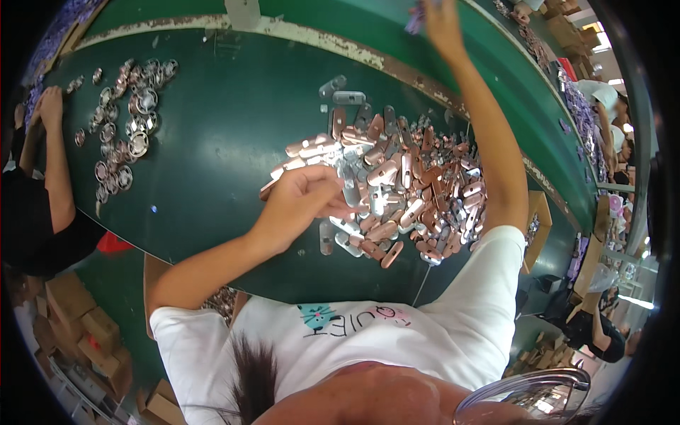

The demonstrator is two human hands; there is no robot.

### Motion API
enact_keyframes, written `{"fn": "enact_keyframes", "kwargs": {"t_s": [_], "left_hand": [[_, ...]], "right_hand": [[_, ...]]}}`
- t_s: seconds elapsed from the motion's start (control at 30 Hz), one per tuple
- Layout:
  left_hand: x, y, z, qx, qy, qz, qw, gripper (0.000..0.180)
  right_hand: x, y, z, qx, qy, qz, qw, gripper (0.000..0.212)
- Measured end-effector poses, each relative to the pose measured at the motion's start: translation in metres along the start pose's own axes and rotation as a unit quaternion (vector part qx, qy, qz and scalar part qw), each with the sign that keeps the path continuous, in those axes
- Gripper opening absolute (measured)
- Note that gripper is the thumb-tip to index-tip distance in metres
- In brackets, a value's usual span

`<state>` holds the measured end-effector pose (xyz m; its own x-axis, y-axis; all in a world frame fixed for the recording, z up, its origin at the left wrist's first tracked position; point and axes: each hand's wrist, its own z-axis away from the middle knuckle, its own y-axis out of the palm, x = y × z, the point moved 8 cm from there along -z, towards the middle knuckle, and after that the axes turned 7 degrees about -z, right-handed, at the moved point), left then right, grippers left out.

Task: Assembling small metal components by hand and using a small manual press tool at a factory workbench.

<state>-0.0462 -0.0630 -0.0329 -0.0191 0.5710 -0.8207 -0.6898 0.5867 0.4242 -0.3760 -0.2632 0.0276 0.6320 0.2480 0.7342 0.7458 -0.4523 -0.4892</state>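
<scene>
My left hand (303, 204) is over the near-left side of a pile of oblong metal pieces (382, 230), copper-coloured and silver. Its fingers are curled together in a pinch; whatever they hold is hidden among the bright pieces. Stretched far forward, my right hand (443, 30) reaches over a green belt (333, 18) at the top edge, its fingertips partly cut off. A small purple piece (415, 20) shows against its fingers, which look closed on it. Some grey oblong pieces (349, 98) lie loose at the pile's far edge.
Several round silver metal parts (138, 144) lie on the dark green table (219, 142) to the left, near another person's hand (51, 108). A worn raised rail (319, 41) runs between table and belt. Purple pieces (577, 106) line the belt at right. Cardboard boxes (74, 301) stand lower left.
</scene>
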Motion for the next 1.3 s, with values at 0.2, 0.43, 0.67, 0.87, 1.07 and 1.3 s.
{"fn": "enact_keyframes", "kwargs": {"t_s": [0.2, 0.43, 0.67, 0.87, 1.07, 1.3], "left_hand": [[-0.007, -0.002, -0.002, -0.012, 0.02, -0.007, 1.0, 0.013], [-0.003, 0.002, -0.004, 0.009, 0.04, -0.068, 0.997, 0.01], [0.0, 0.007, -0.003, 0.01, 0.058, -0.086, 0.995, 0.012], [-0.002, 0.011, 0.0, 0.019, 0.063, -0.079, 0.995, 0.014], [0.004, 0.009, 0.002, 0.013, 0.036, -0.08, 0.996, 0.023], [0.01, 0.018, 0.001, 0.063, 0.002, -0.044, 0.997, 0.028]], "right_hand": [[0.061, 0.002, 0.11, 0.188, 0.304, -0.707, 0.611, 0.03], [0.142, 0.02, 0.204, 0.132, 0.33, -0.467, 0.81, 0.035], [0.194, 0.026, 0.217, 0.148, 0.039, -0.353, 0.923, 0.043], [0.176, 0.034, 0.223, 0.098, 0.131, -0.418, 0.894, 0.042], [0.177, 0.039, 0.224, 0.118, 0.137, -0.443, 0.878, 0.043], [0.175, 0.047, 0.231, 0.138, 0.139, -0.438, 0.878, 0.044]]}}
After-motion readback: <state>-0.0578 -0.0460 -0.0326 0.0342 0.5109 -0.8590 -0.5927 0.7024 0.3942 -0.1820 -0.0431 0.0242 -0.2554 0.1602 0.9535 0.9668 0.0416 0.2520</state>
